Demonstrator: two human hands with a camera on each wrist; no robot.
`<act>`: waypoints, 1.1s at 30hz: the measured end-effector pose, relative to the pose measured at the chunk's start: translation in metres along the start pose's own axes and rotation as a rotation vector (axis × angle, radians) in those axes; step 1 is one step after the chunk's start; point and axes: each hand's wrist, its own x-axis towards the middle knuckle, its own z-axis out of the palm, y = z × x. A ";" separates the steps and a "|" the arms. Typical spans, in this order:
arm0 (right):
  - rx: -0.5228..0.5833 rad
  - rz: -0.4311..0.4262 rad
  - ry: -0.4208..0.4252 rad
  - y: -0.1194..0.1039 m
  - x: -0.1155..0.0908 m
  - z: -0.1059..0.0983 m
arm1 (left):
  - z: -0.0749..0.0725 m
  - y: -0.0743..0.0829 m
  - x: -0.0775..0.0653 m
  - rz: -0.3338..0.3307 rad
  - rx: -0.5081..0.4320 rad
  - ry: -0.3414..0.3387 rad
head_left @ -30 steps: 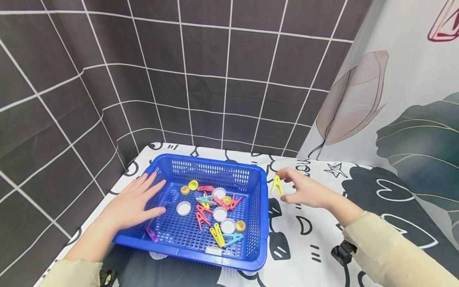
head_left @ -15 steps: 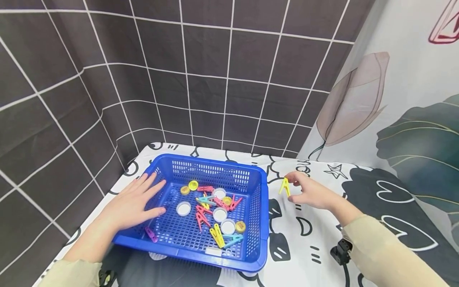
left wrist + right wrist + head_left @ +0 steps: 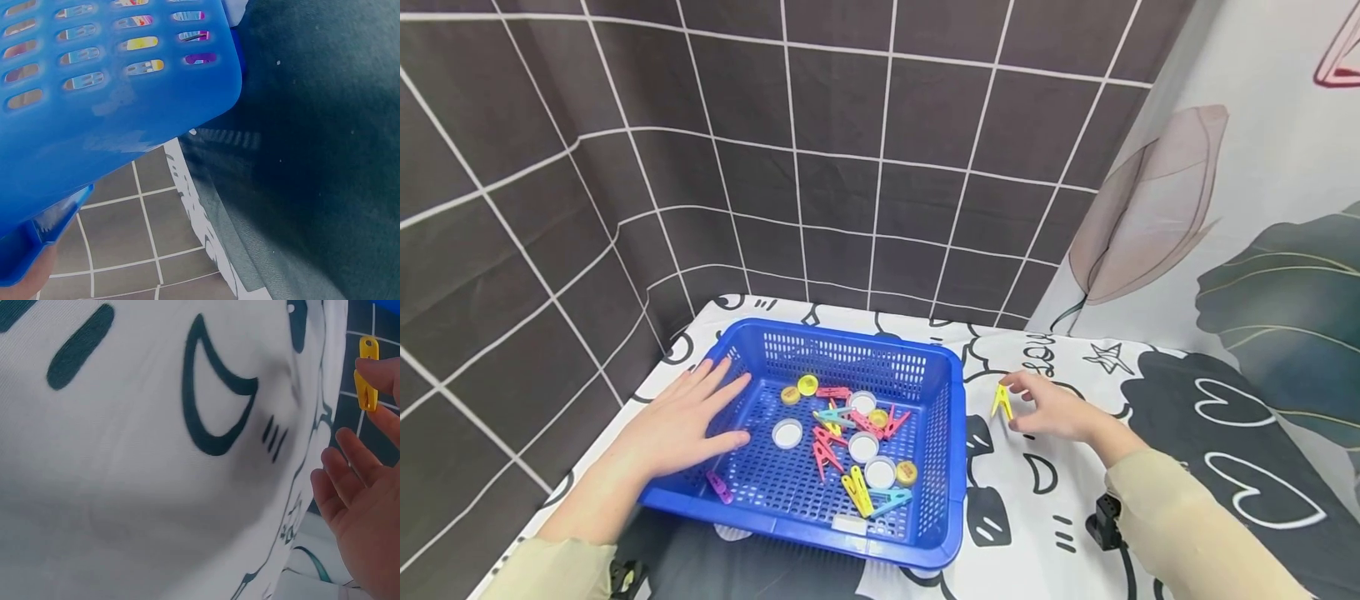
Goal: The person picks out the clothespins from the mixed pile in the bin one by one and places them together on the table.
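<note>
My right hand (image 3: 1051, 407) pinches a yellow clothespin (image 3: 1002, 402) between thumb and forefinger, just right of the basket and close over the patterned cloth. In the right wrist view the clothespin (image 3: 369, 394) shows between thumb and forefinger, the other fingers (image 3: 340, 472) held loosely apart from it. My left hand (image 3: 681, 421) lies spread over the left rim of the blue plastic basket (image 3: 850, 546). In the basket are several pink clothespins (image 3: 825, 454), yellow clothespins (image 3: 856, 492), blue ones (image 3: 891, 500) and a purple one (image 3: 719, 487).
White round lids (image 3: 787, 433) and yellow caps (image 3: 906, 473) lie among the clothespins. The basket stands on a white cloth (image 3: 1037, 517) with black drawings. A dark gridded curtain (image 3: 850, 192) hangs behind and at the left; a leaf-patterned one (image 3: 1285, 308) hangs at the right.
My right hand has moved right, away from the basket, and slightly lower, with the yellow clothespin between its fingers. The left hand stays at the basket's rim.
</note>
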 end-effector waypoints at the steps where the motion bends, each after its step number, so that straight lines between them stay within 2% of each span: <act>1: 0.001 0.002 -0.004 0.002 0.000 0.001 | 0.000 0.000 0.000 0.002 0.001 0.000; 18: -0.047 -0.013 0.012 0.019 0.003 0.020 | -0.002 0.002 0.000 0.001 -0.004 -0.004; 23: -0.089 0.033 0.014 0.019 0.004 0.022 | -0.002 0.002 0.000 -0.001 -0.005 -0.006; 33: -0.140 0.064 0.008 0.019 0.003 0.026 | -0.002 0.002 0.000 -0.004 -0.001 -0.007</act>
